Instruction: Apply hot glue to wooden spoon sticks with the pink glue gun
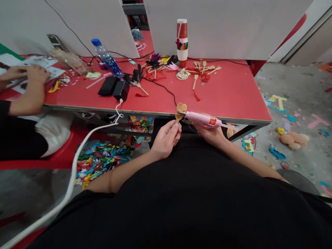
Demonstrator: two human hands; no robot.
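Between the fingers of my left hand (167, 138) is the short handle of a small flat wooden piece with a wide, lobed head (181, 108), held upright at the table's front edge. My right hand (211, 133) is wrapped round a pink hot glue gun (199, 118). Its metal nozzle (181, 113) points left and lies over the face of the wooden piece; whether it touches cannot be made out. A small red light glows low on the gun. The trigger finger is partly hidden.
The red table (228, 93) bears wooden sticks with red tassels (195, 82), black feathers (137, 76), stacked paper cups (182, 43), a bottle (107, 58) and a black box (121, 90). A white cable (75, 162) crosses at left. A co-worker's hands (37, 73) rest at far left.
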